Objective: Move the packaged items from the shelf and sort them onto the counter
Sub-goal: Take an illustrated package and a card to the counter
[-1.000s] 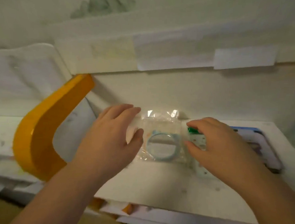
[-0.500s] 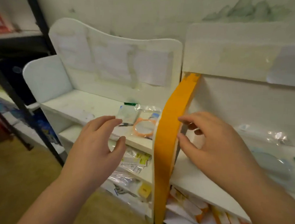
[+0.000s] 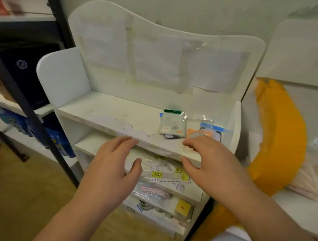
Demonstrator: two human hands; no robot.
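A white shelf unit stands in front of me; its top board (image 3: 107, 112) carries a few clear packets at the right end: one with a green header (image 3: 170, 123), one with an orange ring (image 3: 195, 133) and one with a blue label (image 3: 211, 130). My left hand (image 3: 114, 165) hovers in front of the board's front edge, fingers relaxed and holding nothing. My right hand (image 3: 211, 161) hovers just in front of the orange-ring packet, fingers loosely bent, nothing in them. Lower shelves hold more packets with yellow labels (image 3: 163, 174).
A yellow curved side panel (image 3: 279, 136) belongs to a second white unit on the right. A black metal rack post (image 3: 27, 103) with blue packaged goods (image 3: 19, 123) stands at the left. The floor below is tan.
My view has swung left from the right unit to this shelf unit. Both hands have let go of the clear ring packet and come across holding nothing.
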